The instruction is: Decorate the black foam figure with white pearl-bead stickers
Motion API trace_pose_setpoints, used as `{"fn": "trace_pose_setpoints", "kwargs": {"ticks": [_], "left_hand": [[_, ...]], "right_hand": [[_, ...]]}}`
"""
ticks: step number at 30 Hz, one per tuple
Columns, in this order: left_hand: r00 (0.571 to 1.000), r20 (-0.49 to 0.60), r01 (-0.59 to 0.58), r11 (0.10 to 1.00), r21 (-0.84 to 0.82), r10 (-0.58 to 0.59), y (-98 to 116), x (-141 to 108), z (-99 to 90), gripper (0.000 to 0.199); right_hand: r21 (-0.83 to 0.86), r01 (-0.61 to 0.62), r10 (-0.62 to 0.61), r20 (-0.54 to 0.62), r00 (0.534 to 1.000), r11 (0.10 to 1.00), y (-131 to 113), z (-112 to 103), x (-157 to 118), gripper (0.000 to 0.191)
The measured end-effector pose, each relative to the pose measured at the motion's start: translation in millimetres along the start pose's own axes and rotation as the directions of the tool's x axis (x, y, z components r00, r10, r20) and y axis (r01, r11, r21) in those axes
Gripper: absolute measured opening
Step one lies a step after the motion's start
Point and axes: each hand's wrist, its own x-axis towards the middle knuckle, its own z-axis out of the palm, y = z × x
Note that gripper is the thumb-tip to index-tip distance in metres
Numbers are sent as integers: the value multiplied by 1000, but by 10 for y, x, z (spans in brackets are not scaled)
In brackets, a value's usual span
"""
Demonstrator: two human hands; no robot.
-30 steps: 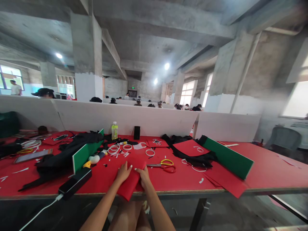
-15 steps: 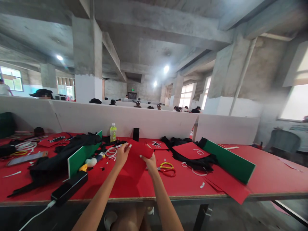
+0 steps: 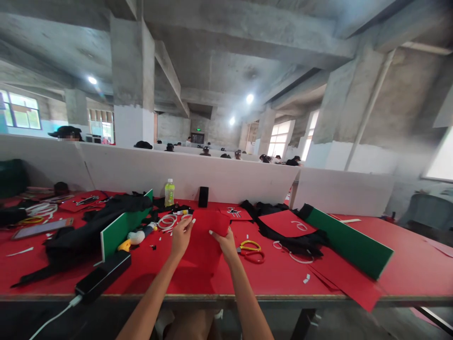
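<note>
A sheet of red paper [image 3: 207, 231] is held up over the red table, its lower outline hard to tell from the tabletop of the same colour. My left hand [image 3: 181, 238] pinches its left edge between thumb and fingers. On the opposite edge, my right hand [image 3: 225, 242] grips the sheet with the thumb on top. Scissors with yellow and red handles [image 3: 252, 251] lie just right of my right hand. A coil of white cord [image 3: 167, 221] rests beyond my left hand, near a glue gun [image 3: 136, 237] with a yellow tip.
Green boards [image 3: 354, 243] stand on edge at right and left. Black cloth [image 3: 99, 222] covers part of the left side. A drink bottle [image 3: 169, 192] and a small black box [image 3: 203, 197] stand before the white partition [image 3: 230, 172]. A black power bank [image 3: 102, 275] sits near the front edge.
Both hands still hold the red paper. Its upper right part now stands more raised or bent near my right hand. The whole view has shifted slightly.
</note>
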Motion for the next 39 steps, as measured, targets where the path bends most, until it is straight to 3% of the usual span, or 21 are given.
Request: {"fn": "trace_pose_setpoints", "kwargs": {"ticks": [8, 18, 23, 30, 35, 39], "left_hand": [[995, -32, 95, 995, -29, -96, -61, -278, -89, 37], [993, -49, 103, 993, -57, -105, -40, -293, -101, 37], [999, -35, 17, 997, -82, -20, 187, 82, -102, 40], [992, -29, -128, 977, -169, 125, 492, 892, -44, 43], [989, -2, -145, 967, -210, 148, 500, 1122, -10, 39], [980, 178, -51, 972, -229, 94, 426, 1222, -1, 38]], "right_hand": [[-47, -17, 17, -5, 1000, 999, 91, -16, -213, 35], [-42, -72, 74, 37, 997, 997, 96, 10, -181, 37], [15, -96, 94, 108, 990, 995, -113, 53, 21, 40], [58, -94, 76, 269, 960, 994, -707, 164, 728, 45], [93, -9, -8, 187, 982, 996, -956, 153, 1169, 64], [93, 32, -46, 149, 988, 995, -895, 142, 1374, 59]]}}
